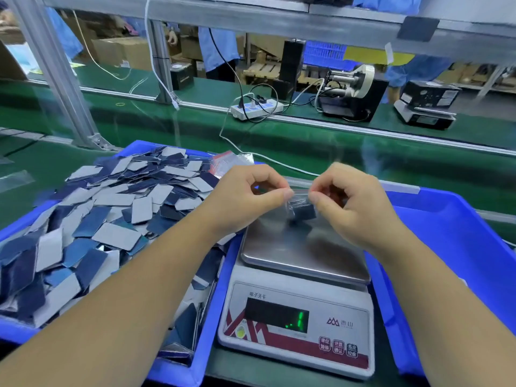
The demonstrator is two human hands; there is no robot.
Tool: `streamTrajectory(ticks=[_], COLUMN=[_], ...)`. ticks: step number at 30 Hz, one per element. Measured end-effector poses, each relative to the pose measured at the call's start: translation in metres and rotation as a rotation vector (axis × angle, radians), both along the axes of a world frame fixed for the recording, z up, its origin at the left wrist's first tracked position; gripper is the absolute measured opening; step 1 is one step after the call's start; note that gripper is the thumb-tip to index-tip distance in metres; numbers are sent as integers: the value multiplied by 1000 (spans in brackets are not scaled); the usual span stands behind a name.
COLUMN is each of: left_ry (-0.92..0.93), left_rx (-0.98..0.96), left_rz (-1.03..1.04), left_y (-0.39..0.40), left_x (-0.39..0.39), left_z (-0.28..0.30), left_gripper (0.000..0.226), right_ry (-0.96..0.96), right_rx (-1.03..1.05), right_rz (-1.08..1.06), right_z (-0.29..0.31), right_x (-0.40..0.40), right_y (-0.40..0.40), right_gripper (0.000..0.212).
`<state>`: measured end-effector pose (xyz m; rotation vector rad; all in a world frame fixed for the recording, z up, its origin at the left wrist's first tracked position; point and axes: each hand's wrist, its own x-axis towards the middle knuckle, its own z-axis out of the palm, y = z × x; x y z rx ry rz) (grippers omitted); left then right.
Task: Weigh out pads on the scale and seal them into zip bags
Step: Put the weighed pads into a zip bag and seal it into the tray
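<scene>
A small clear bag [300, 202] hangs above the scale [300, 277] pan, dark pads inside it (blurred, their count unreadable). The left hand [245, 196] and right hand [354, 203] each pinch its top edge between thumb and forefinger, the other fingers curled; the bag's mouth is hard to make out. The scale sits on the green tabletop [307, 143], its display partly unlit. Left of it a blue bin [206, 356] holds loose pads [111, 219], partly hidden by the left forearm. Another bin [446, 247] lies right, cut off.

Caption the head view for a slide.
Both hands pinch a zip bag of pads above the scale.
</scene>
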<state>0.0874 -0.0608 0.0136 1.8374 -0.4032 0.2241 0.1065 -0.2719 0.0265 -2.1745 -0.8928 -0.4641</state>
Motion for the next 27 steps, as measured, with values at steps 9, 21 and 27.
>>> streamTrajectory(ticks=[9, 21, 27], left_ry=[-7, 19, 27], left_rx=[36, 20, 33], left_rz=[63, 83, 83], left_y=[3, 4, 5], left_x=[3, 5, 6], left_z=[2, 2, 0], left_gripper=[21, 26, 27], right_ry=[432, 381, 377], right_rx=[-179, -111, -126], right_rz=[198, 82, 62], right_z=[5, 1, 2], right_x=[-5, -2, -4], right_y=[-5, -6, -3], right_gripper=[18, 24, 23])
